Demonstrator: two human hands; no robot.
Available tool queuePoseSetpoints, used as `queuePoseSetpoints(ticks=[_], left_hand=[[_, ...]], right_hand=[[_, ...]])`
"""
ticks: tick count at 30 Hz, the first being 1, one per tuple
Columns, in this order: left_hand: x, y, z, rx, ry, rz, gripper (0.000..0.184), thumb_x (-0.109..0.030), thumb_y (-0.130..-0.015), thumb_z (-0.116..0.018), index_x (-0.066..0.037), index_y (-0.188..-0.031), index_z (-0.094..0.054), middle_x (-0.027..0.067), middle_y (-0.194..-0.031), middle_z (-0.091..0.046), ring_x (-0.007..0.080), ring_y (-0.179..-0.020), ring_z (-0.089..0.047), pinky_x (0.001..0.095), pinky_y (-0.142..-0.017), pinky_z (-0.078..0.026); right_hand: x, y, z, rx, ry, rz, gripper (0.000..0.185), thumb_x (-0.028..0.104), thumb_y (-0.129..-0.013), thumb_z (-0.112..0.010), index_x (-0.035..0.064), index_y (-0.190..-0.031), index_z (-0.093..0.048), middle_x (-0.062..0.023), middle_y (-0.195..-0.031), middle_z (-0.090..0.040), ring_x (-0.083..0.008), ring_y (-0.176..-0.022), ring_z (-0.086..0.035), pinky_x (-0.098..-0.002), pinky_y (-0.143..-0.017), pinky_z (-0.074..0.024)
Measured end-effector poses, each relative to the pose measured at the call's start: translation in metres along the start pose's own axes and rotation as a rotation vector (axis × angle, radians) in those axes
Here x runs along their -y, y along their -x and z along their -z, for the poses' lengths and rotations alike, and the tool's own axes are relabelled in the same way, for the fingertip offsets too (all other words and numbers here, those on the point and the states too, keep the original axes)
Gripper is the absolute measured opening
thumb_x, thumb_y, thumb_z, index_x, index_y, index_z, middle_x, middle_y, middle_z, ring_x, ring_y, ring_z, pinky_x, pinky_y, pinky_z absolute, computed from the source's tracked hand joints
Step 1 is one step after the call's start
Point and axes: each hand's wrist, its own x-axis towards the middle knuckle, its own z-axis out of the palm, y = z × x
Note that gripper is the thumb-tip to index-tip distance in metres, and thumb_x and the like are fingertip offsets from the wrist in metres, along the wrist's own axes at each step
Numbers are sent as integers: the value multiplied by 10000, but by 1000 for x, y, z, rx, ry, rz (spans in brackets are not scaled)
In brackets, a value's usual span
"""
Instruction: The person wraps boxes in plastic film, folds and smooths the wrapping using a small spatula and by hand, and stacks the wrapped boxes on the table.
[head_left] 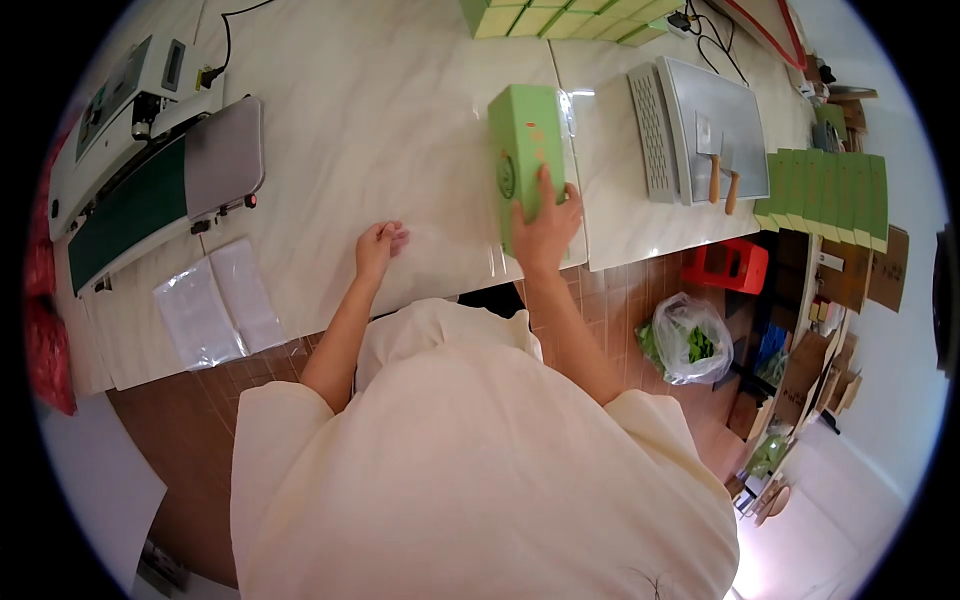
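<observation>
Resting a bare right hand (546, 235) on a long green cardboard box (527, 125)

The box lies on a cream marbled table (350, 130), in front of the person and a little to the right, its length running away from the body. Small red marks show on its upper face, and a dark round emblem on its left side. Clear shiny plastic film (568, 115) shows along its far right edge.

The right hand covers the near part of the box, index finger forward on the upper face, thumb towards the left side, the other fingers towards the right edge. It is touching the box, but I cannot tell whether the grip is tightened on it. The bare left hand (378, 250), well apart from the box, is loosely curled over the table; I cannot tell whether anything is inside the curl.

To the left are two flat sheets of clear plastic (215, 305) at the table's near edge and a white machine (115, 125) with a dark green belt (130, 220). Beyond the box, a block of green-and-cream boxes (570, 18) sits at the far side. To the right, two tools with wooden handles (714, 180) lie on a grey metal-topped unit (735, 110). Further right stands a row of upright green boxes (825, 195). Below the table are a red plastic stool (740, 265) and a clear plastic bag with green contents (690, 345).
</observation>
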Motion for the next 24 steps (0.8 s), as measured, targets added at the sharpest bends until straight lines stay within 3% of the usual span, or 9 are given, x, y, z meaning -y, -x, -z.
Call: queuePoseSetpoints(ticks=[6,7,11,13,17,19,22,24], left_hand=[[-4,3,0,-15,14,27,330,-295,-1018,-491,-36,-1180,-614,67,-1076,-705,148,-951,-684,267,-782,-511],[-3,4,0,-7,17,25,325,-292,-1018,-491,-38,-1179,-615,67,-1079,-703,149,-956,-682,272,-792,-513],[-6,5,1,-5,47,26,311,-282,-1013,-499,-40,-1169,-618,67,-1079,-701,147,-954,-678,276,-788,-515],[-7,9,2,-31,57,3,260,-223,-1001,-529,-24,-1126,-642,62,-990,-714,138,-870,-691,246,-698,-525],[-19,19,2,-38,76,18,221,-235,-975,-588,-43,-1065,-648,39,-942,-708,124,-858,-683,248,-708,-526],[-28,22,-4,-21,15,-26,200,-253,-928,-668,-58,-938,-624,32,-852,-689,106,-782,-670,236,-657,-525],[-42,21,-21,1,5,-68,242,-259,-897,-707,-78,-831,-561,21,-751,-638,88,-648,-599,243,-574,-480],[-52,16,-31,61,29,-85,282,-270,-886,-724,-83,-795,-534,18,-716,-614,85,-603,-572,237,-538,-459]], right_hand=[[26,19,-25,67,-50,-1,778,103,-727,-725,175,-1439,-420,-272,-1299,-379,-423,-1070,-444,-496,-916,-365],[26,22,-26,136,-17,-30,738,180,-774,-707,201,-1452,-418,-275,-1310,-368,-432,-1119,-429,-503,-948,-353],[26,20,-29,120,27,-11,761,191,-773,-700,225,-1469,-392,-269,-1326,-362,-422,-1104,-436,-492,-945,-353],[29,18,-27,137,57,10,781,149,-755,-702,155,-1467,-380,-285,-1342,-362,-424,-1117,-441,-504,-925,-361],[34,19,-24,30,60,144,786,164,-770,-689,111,-1475,-345,-277,-1376,-346,-446,-1176,-412,-535,-979,-336],[48,31,-12,154,-154,309,801,156,-745,-734,39,-1440,-354,-279,-1371,-359,-453,-1198,-412,-525,-1001,-346],[65,55,-18,275,-409,295,853,158,-710,-787,19,-1425,-344,-271,-1352,-378,-442,-1186,-434,-484,-991,-386],[69,61,-25,320,-416,241,884,161,-698,-796,1,-1428,-325,-275,-1333,-394,-448,-1179,-441,-483,-971,-409]])
